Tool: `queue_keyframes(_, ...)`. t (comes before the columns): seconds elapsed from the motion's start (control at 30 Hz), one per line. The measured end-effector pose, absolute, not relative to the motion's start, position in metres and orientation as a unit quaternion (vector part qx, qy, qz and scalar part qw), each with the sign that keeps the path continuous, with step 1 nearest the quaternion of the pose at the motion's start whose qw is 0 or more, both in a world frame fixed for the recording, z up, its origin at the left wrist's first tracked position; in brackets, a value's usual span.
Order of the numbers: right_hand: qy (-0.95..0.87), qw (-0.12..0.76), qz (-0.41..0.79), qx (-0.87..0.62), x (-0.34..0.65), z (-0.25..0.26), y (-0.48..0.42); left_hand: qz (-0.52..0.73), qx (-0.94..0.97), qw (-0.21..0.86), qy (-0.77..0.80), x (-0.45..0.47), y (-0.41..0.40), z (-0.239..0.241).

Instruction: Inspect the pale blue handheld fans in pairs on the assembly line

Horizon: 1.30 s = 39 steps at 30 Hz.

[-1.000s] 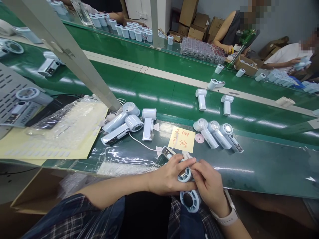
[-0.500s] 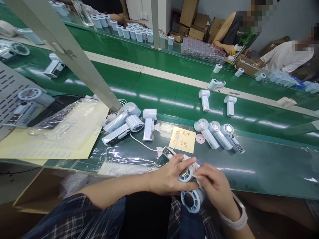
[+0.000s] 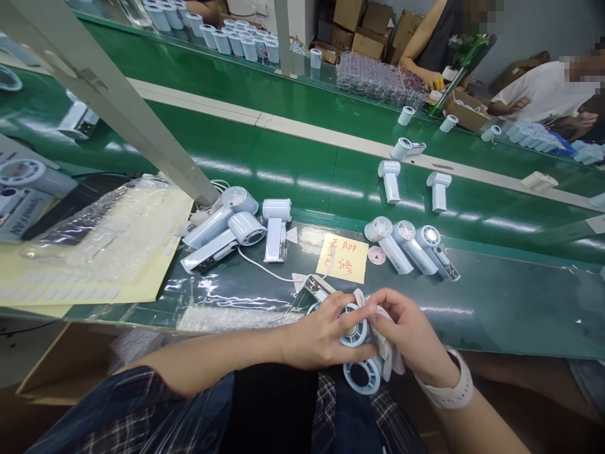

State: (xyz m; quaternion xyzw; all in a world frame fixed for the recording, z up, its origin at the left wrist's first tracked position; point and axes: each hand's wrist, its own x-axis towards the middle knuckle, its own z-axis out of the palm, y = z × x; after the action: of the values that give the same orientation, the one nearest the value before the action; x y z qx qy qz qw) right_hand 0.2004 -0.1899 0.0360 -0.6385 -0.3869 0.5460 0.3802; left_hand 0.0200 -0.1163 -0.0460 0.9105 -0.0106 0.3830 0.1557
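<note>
My left hand (image 3: 319, 334) is closed around a light-blue handheld fan (image 3: 355, 333), whose ringed round end faces up between the fingers. Just below it, near my lap, a second light-blue fan head (image 3: 363, 378) shows its dark centre; its handle is hidden. A white cloth (image 3: 390, 354) hangs from my right hand (image 3: 404, 328), pinched by the fingers against the fan's right side. The two hands meet at the fingertips. Beyond my left knuckles lies a fan handle with its circuit board bare (image 3: 316, 289), and a white cable runs to it.
Three fans (image 3: 409, 246) lie beside a yellow handwritten note (image 3: 343, 258). More fans (image 3: 236, 221) are heaped by a slanted metal post (image 3: 118, 107). Other fans sit on the green conveyor (image 3: 307, 151). Across it, people work near clear plastic trays (image 3: 378, 79) and blue cylinders (image 3: 236, 41).
My right hand has shifted slightly up and right, and more of the white cloth now hangs down below it. My left hand keeps its grip on the fan. The camera view has turned slightly.
</note>
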Motion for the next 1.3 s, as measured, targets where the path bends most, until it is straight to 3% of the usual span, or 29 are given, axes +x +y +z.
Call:
queue_keyframes(0.3,-0.336,0.350,0.688,-0.540,0.217,0.035,-0.176,0.360,0.919,0.156,-0.029,0.017,-0.115,-0.050)
queue_keyframes(0.83,-0.460,0.257,0.677,-0.514,0.219,0.043,-0.158,0.392,0.901,0.182,-0.036,0.019,-0.112,-0.055)
queue_keyframes(1.3,-0.468,0.302,0.673,-0.487,0.214,0.041,-0.149,0.380,0.905,0.187,-0.033,0.015,-0.112,-0.053)
